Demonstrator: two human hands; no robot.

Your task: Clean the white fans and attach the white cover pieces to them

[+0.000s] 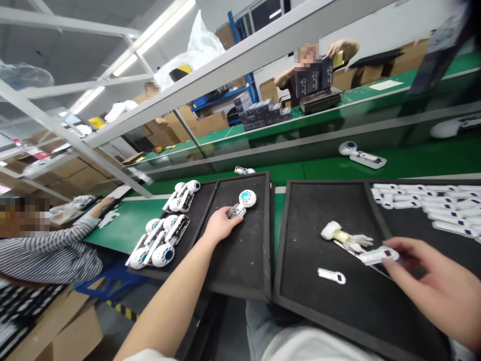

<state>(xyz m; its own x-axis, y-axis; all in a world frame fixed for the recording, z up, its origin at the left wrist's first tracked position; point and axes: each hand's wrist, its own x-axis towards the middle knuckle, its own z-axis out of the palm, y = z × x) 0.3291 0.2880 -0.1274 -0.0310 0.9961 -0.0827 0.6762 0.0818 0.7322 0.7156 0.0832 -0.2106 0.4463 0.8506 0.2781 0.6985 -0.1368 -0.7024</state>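
Note:
My left hand (221, 224) rests on a white round-headed device (247, 198), its fingers closed around the device's narrow handle on a black tray (240, 195). My right hand (432, 283) pinches a white plastic handle piece (378, 255) above a second black tray (323, 296). Beside that piece lie a crumpled white cloth with a pale glove (341, 236) and a loose white handle (331, 276). Several white handles (424, 205) are heaped at that tray's far right. Several similar devices (161, 240) sit in the left tray's other compartment.
A green conveyor belt (225, 185) runs behind the trays, with a white device (363, 154) on it. A co-worker's striped sleeve (48, 253) reaches in at left. Across the line, another person (311, 70) stands behind stacked dark boxes (263, 114). White shelf beams (188, 95) cross overhead.

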